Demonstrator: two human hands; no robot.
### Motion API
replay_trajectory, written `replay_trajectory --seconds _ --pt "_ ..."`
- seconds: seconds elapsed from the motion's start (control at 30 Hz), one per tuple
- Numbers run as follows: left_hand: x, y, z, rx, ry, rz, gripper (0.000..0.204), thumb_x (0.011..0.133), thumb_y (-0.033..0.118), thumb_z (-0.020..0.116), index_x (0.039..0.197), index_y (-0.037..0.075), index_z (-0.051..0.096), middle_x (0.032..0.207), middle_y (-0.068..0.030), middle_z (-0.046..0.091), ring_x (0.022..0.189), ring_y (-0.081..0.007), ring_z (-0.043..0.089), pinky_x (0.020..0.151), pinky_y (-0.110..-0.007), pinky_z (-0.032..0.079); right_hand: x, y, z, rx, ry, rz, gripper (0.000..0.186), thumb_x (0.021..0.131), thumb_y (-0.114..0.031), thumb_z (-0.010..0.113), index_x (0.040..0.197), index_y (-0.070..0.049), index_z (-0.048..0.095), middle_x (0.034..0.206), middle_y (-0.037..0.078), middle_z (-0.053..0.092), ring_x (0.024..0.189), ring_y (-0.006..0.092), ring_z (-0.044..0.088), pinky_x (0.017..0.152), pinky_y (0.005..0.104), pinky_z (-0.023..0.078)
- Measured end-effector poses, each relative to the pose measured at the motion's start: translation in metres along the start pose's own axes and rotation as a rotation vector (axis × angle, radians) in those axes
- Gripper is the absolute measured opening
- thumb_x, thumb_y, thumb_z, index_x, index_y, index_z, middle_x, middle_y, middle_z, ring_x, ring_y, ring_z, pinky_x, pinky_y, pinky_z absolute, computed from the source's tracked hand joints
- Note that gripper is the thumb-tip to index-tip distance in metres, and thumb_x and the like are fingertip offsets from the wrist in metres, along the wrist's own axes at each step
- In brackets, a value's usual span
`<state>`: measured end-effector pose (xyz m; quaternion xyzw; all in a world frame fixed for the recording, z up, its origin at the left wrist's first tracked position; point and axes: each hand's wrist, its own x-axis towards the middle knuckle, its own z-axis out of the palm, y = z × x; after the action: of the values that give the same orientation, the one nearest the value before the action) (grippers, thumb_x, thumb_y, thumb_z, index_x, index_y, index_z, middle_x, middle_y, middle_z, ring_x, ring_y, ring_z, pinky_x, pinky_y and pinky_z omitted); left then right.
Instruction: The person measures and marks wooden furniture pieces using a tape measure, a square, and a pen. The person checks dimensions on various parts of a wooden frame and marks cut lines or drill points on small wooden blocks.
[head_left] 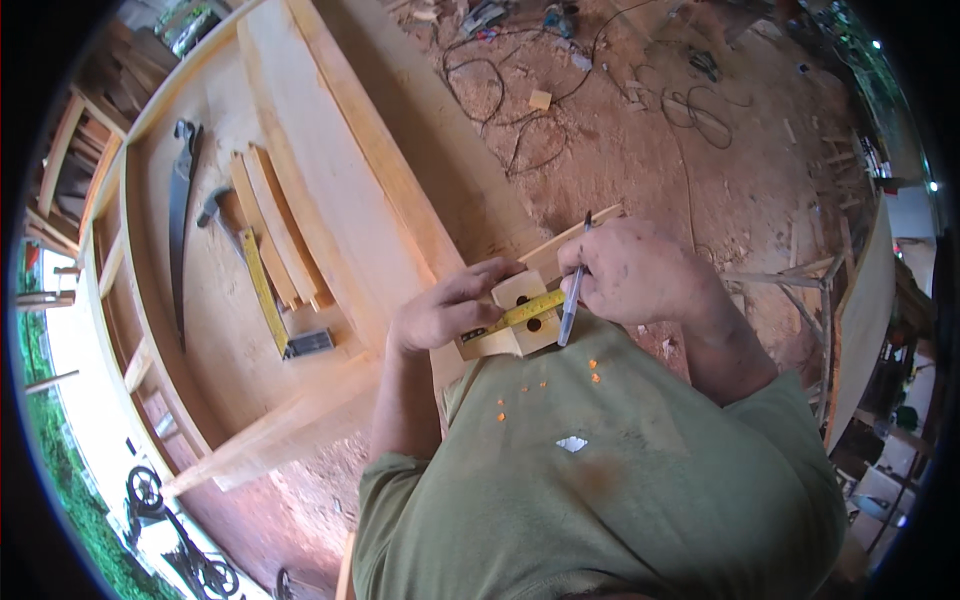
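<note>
My left hand is closed over a yellow tape measure, pressing its blade across a pale wooden piece close to my shirt. Two dark round spots, apparently holes, show on the wood, one on each side of the blade. In my closed right hand is a slim pen, held upright with its lower end near the edge of the wood. A long narrow strip of wood stretches away behind the pen, partly hidden by my right hand.
On the large wooden panel at left lie a handsaw, a hammer, a try square and curved wood strips. Cables and scraps litter the dusty floor. A metal frame stands at right.
</note>
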<state>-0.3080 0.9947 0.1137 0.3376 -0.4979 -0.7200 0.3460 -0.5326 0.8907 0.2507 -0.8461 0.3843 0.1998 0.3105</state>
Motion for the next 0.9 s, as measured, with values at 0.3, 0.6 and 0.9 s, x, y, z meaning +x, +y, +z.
replay_trajectory --seconds 0.3,0.6,0.9 --pt "-0.002 -0.016 -0.001 0.005 0.041 0.230 0.106 0.077 0.066 0.076 0.145 -0.009 0.042 0.142 -0.0174 0.053 0.133 -0.0264 0.049 0.113 -0.040 0.036 0.000 0.066 0.037 0.761 0.338 -0.121 0.018 0.095 -0.020 0.066 0.093 -0.003 0.072 0.070 0.005 0.064 0.066 0.0107 0.057 0.064 0.0297 0.047" --pt "-0.005 0.026 0.004 0.574 0.510 -0.129 0.086 0.053 0.036 0.100 0.116 -0.005 0.057 0.104 -0.0180 0.069 0.093 -0.0231 0.069 0.077 -0.038 0.059 -0.002 0.121 0.085 0.890 0.541 -0.053 0.013 0.095 -0.013 0.071 0.095 0.000 0.070 0.079 -0.001 0.065 0.077 0.0055 0.057 0.068 0.0272 0.047" --pt "-0.072 0.027 -0.120 0.606 1.336 -0.132 0.045 0.078 0.027 0.087 0.093 -0.007 0.060 0.098 -0.0158 0.071 0.080 -0.0212 0.069 0.069 -0.034 0.056 -0.015 0.117 0.084 0.923 0.396 -0.141 0.015 0.096 -0.017 0.069 0.092 -0.002 0.068 0.078 0.001 0.065 0.075 0.0066 0.058 0.067 0.0281 0.048"
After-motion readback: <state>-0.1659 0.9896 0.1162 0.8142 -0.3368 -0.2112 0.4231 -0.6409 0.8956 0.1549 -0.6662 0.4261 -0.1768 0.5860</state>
